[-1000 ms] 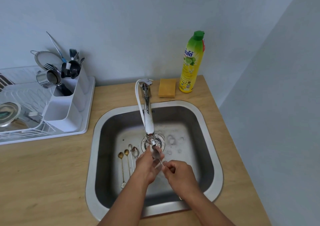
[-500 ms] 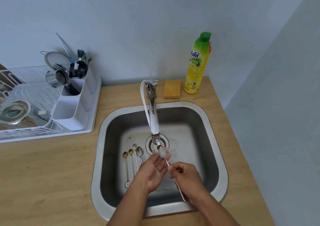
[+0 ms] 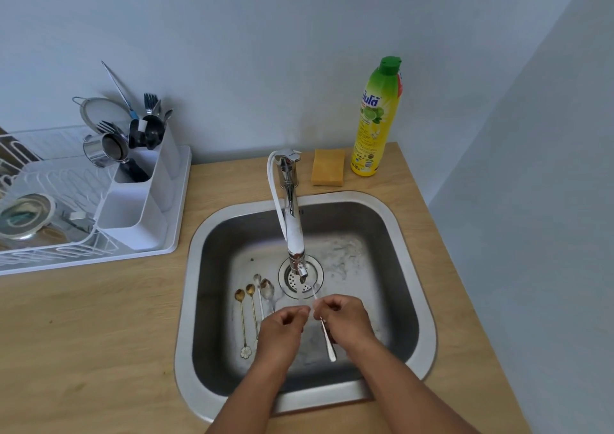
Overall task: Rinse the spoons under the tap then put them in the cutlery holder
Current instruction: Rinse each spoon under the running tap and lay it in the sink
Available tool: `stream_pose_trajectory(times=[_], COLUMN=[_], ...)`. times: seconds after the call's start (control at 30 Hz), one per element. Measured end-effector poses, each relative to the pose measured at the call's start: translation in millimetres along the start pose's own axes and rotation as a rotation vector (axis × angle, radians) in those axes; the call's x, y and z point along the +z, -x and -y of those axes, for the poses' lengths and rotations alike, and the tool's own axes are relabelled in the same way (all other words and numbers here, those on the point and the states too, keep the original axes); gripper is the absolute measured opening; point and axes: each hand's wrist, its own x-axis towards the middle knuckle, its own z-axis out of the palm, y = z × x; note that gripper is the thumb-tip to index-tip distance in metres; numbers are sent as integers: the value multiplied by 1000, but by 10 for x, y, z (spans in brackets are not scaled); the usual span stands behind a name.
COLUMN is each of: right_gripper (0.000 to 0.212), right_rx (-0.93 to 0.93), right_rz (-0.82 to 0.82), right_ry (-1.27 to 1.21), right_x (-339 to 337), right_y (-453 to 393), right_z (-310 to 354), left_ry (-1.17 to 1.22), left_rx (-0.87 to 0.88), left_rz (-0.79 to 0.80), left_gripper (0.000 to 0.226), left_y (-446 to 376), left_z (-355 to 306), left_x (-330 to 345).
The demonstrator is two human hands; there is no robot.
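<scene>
A slim silver spoon [image 3: 327, 337] is pinched in the right hand [image 3: 344, 320] over the steel sink [image 3: 415, 287], bowl end under the chrome tap [image 3: 294, 231]. The left hand [image 3: 282, 329] is curled, fingertips at the spoon's neck. Four more spoons [image 3: 254, 304] lie left of the drain. The white cutlery holder [image 3: 133, 214], crowded at its back, stands on the rack across clear wooden counter [image 3: 83, 334].

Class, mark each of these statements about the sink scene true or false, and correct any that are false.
1. The right hand holds a spoon. True.
2. The sponge lies inside the sink. False: it sits on the counter behind the sink.
3. Four spoons lie on the sink floor left of the drain. True.
4. The soap bottle lies on its side. False: it stands upright.
5. The cutlery holder is right of the sink. False: it stands to the left.
</scene>
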Motion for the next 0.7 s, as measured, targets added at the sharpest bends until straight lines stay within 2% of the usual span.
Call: stream_pose_trajectory(times=[0.1,0.23,0.37,0.53,0.7], right_gripper=[26,22,26,11,10], right_rx=[55,135,180,216,199], right_rz=[-68,-110,-171,-189,-217], right_ry=[48,116,186,223,273], right_x=[-58,-120,-130,-95,-67], right_y=[-158,-355,-507,-627,-706], right_z=[1,-46,-127,-230,-256], left_ry=[-218,-421,-546,-634,-668], left_rx=[19,-29,-83,-100,-114], left_rz=[-75,-157,-195,-193,-215], left_gripper=[10,9,11,21,19], left_y=[-89,-228,-361,-522,-622], left_z=[113,171,180,213,248], left_x=[-98,-203,-216,-187,-183])
